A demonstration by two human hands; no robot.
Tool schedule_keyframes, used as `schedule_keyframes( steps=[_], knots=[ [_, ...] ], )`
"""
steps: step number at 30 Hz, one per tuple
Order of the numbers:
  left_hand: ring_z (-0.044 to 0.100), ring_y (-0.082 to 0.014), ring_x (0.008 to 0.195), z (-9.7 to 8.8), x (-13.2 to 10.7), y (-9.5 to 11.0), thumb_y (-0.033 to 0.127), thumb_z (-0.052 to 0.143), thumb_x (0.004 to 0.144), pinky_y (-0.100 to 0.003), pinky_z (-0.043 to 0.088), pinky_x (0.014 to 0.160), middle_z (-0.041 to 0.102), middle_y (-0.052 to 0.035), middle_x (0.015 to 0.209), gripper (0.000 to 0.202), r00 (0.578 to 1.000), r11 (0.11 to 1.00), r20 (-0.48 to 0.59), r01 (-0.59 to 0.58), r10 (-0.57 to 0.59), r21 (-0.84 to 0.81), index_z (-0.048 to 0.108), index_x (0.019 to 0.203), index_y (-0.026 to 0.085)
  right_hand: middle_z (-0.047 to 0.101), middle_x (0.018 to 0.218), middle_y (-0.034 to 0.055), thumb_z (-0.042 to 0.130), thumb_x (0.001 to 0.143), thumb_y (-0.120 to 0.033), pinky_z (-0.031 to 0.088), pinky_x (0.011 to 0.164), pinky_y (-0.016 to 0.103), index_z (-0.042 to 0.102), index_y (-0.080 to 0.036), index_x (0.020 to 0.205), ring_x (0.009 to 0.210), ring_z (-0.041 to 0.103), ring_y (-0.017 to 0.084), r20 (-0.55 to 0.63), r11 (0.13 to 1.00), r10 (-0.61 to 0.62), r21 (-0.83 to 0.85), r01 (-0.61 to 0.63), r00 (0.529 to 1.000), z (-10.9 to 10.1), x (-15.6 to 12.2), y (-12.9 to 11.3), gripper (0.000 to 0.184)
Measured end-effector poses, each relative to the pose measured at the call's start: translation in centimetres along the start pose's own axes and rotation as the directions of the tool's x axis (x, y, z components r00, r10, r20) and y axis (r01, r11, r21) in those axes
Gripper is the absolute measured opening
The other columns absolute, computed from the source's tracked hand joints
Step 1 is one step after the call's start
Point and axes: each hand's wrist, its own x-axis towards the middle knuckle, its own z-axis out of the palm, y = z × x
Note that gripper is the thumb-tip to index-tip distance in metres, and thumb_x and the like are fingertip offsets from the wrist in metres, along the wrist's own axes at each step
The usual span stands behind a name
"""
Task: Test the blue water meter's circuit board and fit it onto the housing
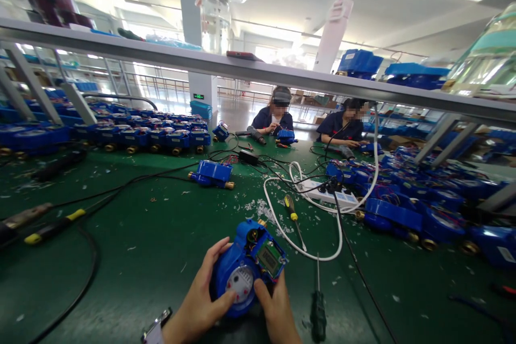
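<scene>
Between both hands, just over the near part of the bench, is a blue water meter (226,274) with a round dial and an exposed circuit board with a small display (269,259). My left hand (205,285) wraps its left side, thumb across the dial. On the lower right side my right hand (274,301) grips it, thumb at the dial's edge. A brass fitting shows at its far end. To the right of the hands lie a dark-handled screwdriver (318,312) and a yellow-and-black screwdriver (291,209).
Another blue meter (213,173) sits farther ahead on the green bench (153,242). Rows of meters stand left and right. A white power strip (328,193) and loose cables cross the right half. Plastic scraps are scattered about. A shelf (161,56) spans overhead; two people work opposite.
</scene>
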Motion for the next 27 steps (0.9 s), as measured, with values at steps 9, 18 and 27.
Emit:
schedule_keyframes(
  steps=[9, 18, 27],
  knots=[
    [0.050, -0.0396, 0.132, -0.5, 0.7, 0.8, 0.049, 0.072, 0.077, -0.055, 0.034, 0.115, 0.049, -0.0181, 0.142, 0.087, 0.997, 0.996, 0.073, -0.004, -0.002, 0.090, 0.032, 0.148, 0.021, 0.047, 0.147, 0.0127, 0.069, 0.091, -0.052, 0.038, 0.111, 0.043, 0.023, -0.019, 0.158, 0.134, 0.046, 0.030, -0.071, 0.990, -0.037, -0.137, 0.027, 0.997, 0.1, 0.8, -0.9, 0.088],
    [0.055, -0.0379, 0.128, -0.3, 1.0, 1.3, 0.041, 0.074, 0.075, -0.052, 0.040, 0.112, 0.055, -0.0157, 0.140, 0.081, 0.997, 0.978, 0.079, -0.034, 0.019, 0.205, 0.038, 0.146, 0.023, 0.052, 0.133, 0.0110, 0.081, 0.079, -0.037, 0.033, 0.111, 0.052, 0.062, -0.023, 0.127, 0.128, 0.046, 0.036, -0.139, 0.896, -0.346, -0.343, 0.283, 0.928, -1.8, 1.7, -3.5, 0.053],
    [0.060, -0.0362, 0.123, 0.1, 1.0, 1.6, 0.038, 0.073, 0.075, -0.048, 0.045, 0.108, 0.058, -0.0145, 0.138, 0.078, 0.994, 0.962, 0.085, -0.085, 0.065, 0.258, 0.042, 0.145, 0.023, 0.053, 0.140, 0.0122, 0.081, 0.086, -0.026, 0.043, 0.104, 0.052, 0.052, -0.025, 0.138, 0.127, 0.051, 0.034, -0.010, 0.729, -0.617, -0.385, 0.566, 0.787, -1.7, 0.7, -4.1, 0.060]
  ],
)
